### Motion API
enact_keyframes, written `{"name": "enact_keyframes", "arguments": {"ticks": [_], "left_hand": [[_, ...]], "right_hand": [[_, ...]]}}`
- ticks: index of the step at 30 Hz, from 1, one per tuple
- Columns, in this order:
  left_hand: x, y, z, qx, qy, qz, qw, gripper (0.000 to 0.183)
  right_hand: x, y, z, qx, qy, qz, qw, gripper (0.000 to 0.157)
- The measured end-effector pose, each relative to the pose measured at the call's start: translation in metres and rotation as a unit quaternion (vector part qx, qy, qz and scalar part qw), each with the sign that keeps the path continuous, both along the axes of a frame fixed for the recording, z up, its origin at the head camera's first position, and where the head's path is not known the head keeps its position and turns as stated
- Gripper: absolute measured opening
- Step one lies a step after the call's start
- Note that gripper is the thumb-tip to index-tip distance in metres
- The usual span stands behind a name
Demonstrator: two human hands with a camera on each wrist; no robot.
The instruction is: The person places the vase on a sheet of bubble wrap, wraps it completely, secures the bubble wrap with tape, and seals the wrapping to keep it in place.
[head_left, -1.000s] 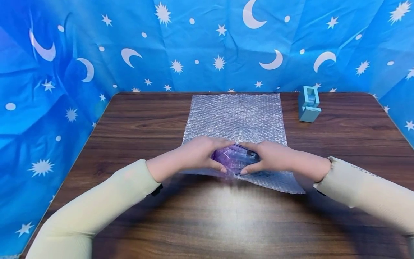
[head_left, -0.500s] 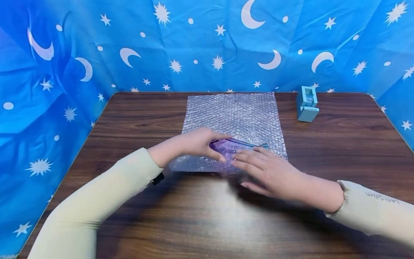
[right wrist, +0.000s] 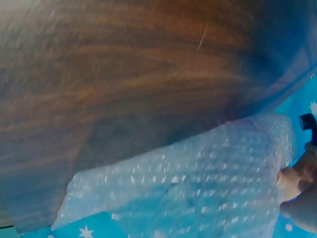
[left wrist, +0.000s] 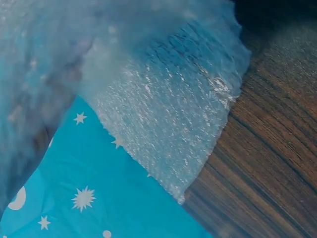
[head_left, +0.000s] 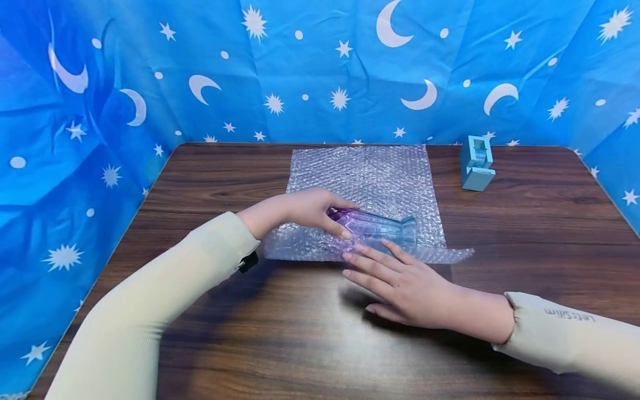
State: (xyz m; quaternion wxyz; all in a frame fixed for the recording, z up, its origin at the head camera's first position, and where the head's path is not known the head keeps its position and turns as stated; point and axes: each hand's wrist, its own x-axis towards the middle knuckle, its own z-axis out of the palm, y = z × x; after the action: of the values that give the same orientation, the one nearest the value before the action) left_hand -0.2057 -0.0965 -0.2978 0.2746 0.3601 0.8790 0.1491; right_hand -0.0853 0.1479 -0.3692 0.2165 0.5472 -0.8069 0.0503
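A clear glass vase (head_left: pixel 385 226), purple at its base and blue toward its flared mouth, lies on its side on a sheet of bubble wrap (head_left: pixel 350 172). My left hand (head_left: pixel 314 210) holds the purple end, thumb on the near side and fingers over the far side. My right hand (head_left: pixel 410 289) is spread, palm down, its fingertips overlapping the sheet's near edge just in front of the vase. In the left wrist view, bubble wrap (left wrist: pixel 158 124) fills much of the frame. The near flap of bubble wrap (right wrist: pixel 198 178) shows in the right wrist view, with left fingers (right wrist: pixel 290 181) beyond it.
A light-blue tape dispenser (head_left: pixel 477 164) stands at the back right of the brown wooden table (head_left: pixel 215 183). Blue cloth (head_left: pixel 320 61) with white moons and stars hangs behind the table and along its sides.
My right hand has let go of the vase's mouth end and moved toward me, to the sheet's near edge. My left hand keeps its hold. The vase's blue end is now uncovered.
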Motion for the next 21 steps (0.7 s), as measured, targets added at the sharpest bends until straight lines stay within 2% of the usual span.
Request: {"name": "enact_keyframes", "arguments": {"ticks": [4,9,15,21], "left_hand": [[-0.001,-0.001,0.0,0.008,-0.004,0.0,1.0,0.071],[-0.002,0.001,-0.002,0.007,-0.004,-0.005,1.0,0.072],[0.0,0.005,-0.001,-0.01,0.0,-0.001,1.0,0.074],[0.004,0.006,0.001,-0.005,0.023,-0.017,0.9996,0.073]], "right_hand": [[0.002,-0.003,-0.005,0.021,-0.043,-0.082,0.995,0.083],[-0.008,-0.008,-0.007,0.017,-0.106,-0.183,0.977,0.087],[-0.027,-0.016,-0.001,0.029,-0.117,-0.236,0.964,0.101],[-0.047,-0.023,0.008,0.023,-0.136,-0.279,0.95,0.124]]}}
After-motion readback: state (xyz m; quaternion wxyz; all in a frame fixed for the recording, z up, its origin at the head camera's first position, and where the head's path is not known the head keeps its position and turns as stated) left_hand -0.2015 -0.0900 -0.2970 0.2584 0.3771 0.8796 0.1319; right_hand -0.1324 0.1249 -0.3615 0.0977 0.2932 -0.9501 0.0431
